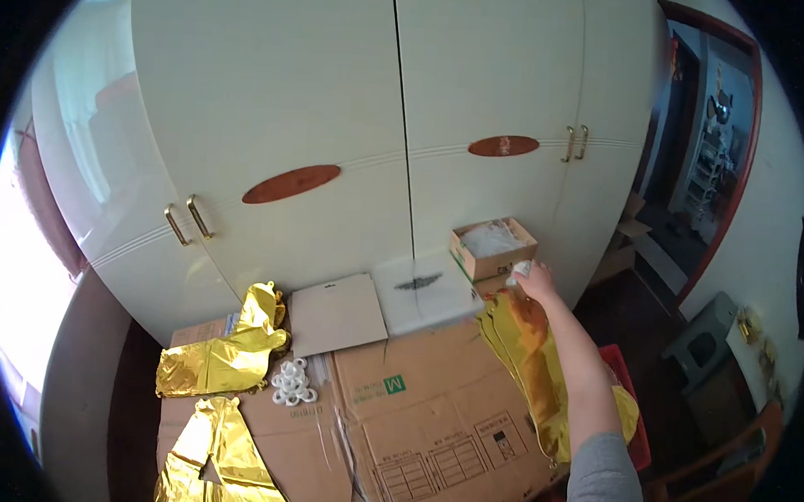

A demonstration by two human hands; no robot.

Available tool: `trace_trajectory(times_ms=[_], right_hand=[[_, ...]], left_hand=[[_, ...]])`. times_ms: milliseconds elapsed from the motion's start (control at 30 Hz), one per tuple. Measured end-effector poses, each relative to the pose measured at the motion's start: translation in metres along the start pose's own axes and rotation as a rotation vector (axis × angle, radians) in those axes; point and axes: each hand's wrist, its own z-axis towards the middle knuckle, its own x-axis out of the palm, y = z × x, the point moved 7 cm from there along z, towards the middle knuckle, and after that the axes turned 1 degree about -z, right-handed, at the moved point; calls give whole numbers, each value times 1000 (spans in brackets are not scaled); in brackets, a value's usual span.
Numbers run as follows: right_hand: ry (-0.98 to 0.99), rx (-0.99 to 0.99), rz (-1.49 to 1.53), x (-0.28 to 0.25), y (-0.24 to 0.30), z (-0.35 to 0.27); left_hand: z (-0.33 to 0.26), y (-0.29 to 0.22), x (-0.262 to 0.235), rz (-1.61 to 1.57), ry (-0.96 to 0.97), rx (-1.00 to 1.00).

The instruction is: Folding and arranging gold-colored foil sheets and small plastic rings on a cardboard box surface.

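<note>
My right hand (535, 280) reaches out at the right, its fingers closed on a small white object (520, 271) whose kind I cannot make out. Just beyond it stands an open cardboard box (481, 268) with clear plastic wrapping (493, 240) inside. Below the hand, under my forearm, lie flat gold foil balloons (547, 414) in a stack. My left hand is out of view.
Flattened cardboard (415, 375) covers the work surface. More gold foil balloons (216, 368) lie at the left, beside a cluster of white rings (293, 383). A grey-beige panel (338, 315) and a white box (422, 300) sit against a white wardrobe (284, 88). A red bin (634, 405) stands at the right.
</note>
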Motion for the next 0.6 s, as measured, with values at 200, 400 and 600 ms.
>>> trace_trajectory(times_ms=[200, 400, 600], right_hand=[[-122, -128, -222, 23, 26, 5], [-180, -113, -264, 18, 12, 21], [-204, -162, 88, 14, 0, 21]], left_hand=[[-8, 5, -15, 54, -45, -80], [-11, 7, -24, 75, -78, -124], [-28, 47, -66, 42, -244, -199]])
